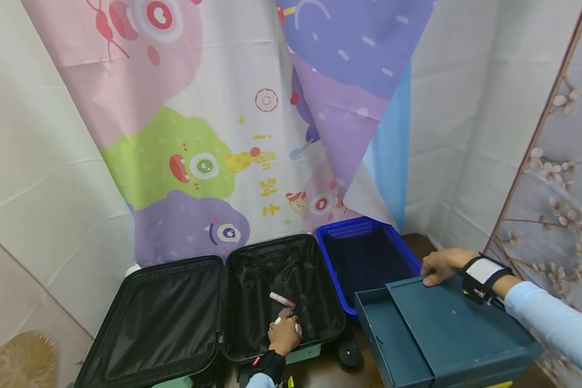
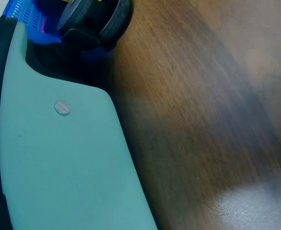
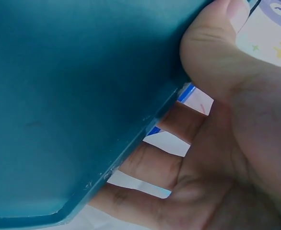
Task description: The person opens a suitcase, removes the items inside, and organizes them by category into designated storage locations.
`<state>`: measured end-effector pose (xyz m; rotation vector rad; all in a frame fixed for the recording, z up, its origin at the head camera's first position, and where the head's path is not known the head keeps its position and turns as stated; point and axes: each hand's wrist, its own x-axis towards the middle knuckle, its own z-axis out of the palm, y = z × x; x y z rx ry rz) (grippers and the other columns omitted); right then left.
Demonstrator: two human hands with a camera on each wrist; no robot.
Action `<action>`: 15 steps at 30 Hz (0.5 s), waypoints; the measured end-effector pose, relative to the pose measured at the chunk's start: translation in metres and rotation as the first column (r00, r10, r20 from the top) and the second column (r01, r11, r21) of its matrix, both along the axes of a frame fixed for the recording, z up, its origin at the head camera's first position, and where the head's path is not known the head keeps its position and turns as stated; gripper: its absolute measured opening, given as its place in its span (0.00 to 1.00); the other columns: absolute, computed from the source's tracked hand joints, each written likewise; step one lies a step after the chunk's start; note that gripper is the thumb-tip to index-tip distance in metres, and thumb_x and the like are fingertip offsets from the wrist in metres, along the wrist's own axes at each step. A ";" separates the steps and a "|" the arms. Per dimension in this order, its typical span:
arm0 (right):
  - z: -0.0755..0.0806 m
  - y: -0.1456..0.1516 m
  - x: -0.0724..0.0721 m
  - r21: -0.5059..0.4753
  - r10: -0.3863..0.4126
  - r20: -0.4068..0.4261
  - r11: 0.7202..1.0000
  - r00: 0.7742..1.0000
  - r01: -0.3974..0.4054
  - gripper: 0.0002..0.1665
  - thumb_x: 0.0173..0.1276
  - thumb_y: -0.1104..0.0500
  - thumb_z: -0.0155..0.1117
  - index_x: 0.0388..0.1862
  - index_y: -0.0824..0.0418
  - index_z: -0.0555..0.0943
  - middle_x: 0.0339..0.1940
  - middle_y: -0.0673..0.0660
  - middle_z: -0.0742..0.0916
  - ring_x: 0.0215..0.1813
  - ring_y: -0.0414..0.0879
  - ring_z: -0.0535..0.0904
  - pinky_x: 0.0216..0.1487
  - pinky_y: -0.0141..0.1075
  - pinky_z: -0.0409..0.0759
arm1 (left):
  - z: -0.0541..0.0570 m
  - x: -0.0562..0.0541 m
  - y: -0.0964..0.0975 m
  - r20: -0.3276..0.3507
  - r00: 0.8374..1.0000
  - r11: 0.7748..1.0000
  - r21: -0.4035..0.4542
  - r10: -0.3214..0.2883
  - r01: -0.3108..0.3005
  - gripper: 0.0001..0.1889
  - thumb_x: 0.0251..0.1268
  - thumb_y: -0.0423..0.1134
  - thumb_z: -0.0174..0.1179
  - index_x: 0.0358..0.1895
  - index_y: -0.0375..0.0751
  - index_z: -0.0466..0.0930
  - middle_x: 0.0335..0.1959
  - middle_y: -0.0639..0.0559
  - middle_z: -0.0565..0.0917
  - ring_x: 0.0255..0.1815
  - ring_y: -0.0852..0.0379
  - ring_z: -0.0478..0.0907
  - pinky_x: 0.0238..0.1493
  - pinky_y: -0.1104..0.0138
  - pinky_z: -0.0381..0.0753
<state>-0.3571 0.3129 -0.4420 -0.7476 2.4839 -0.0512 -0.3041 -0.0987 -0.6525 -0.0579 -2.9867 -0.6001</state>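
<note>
An open suitcase lies with its two black-lined halves spread. Over its right half, my left hand has its fingers bent around a small purplish item, mostly hidden by the fingers. Just beyond the fingertips is a slim tube, pale at one end and pinkish red at the other, like a lipstick. To the right, my right hand grips the far edge of a dark teal box lid, thumb on top, fingers beneath the edge. The lid sits shifted right over the teal box, exposing part of its inside.
A blue basket with dark cloth inside stands between suitcase and back curtain. A black suitcase wheel sticks out beside the box. The wooden table shows along the suitcase's mint-green shell. A floral panel rises at right.
</note>
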 end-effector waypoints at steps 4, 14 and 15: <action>-0.001 0.000 -0.002 -0.021 0.013 0.006 1.000 1.000 -0.013 0.13 0.69 0.51 0.65 0.40 0.60 0.85 0.36 0.51 0.81 0.37 0.44 0.75 0.42 0.45 0.77 | 0.004 -0.001 0.001 0.023 1.000 1.000 0.023 0.005 -0.005 0.17 0.42 0.32 0.74 0.39 0.36 0.84 0.41 0.37 0.77 0.37 0.27 0.71 0.36 0.40 0.74; -0.008 0.009 -0.008 -0.077 0.065 0.018 0.995 0.998 -0.064 0.16 0.70 0.44 0.63 0.39 0.56 0.86 0.36 0.49 0.80 0.37 0.42 0.75 0.39 0.43 0.77 | 0.011 0.001 0.001 0.042 0.999 0.993 0.121 -0.012 0.006 0.20 0.38 0.28 0.76 0.40 0.32 0.83 0.43 0.32 0.73 0.39 0.25 0.68 0.32 0.40 0.77; -0.006 0.008 -0.007 -0.079 0.055 0.021 0.995 0.998 -0.053 0.15 0.70 0.46 0.63 0.39 0.56 0.85 0.36 0.50 0.81 0.37 0.42 0.75 0.39 0.43 0.77 | 0.010 0.000 0.000 0.032 0.999 0.991 0.134 -0.025 0.021 0.19 0.38 0.28 0.76 0.39 0.32 0.83 0.43 0.32 0.73 0.38 0.25 0.69 0.32 0.40 0.77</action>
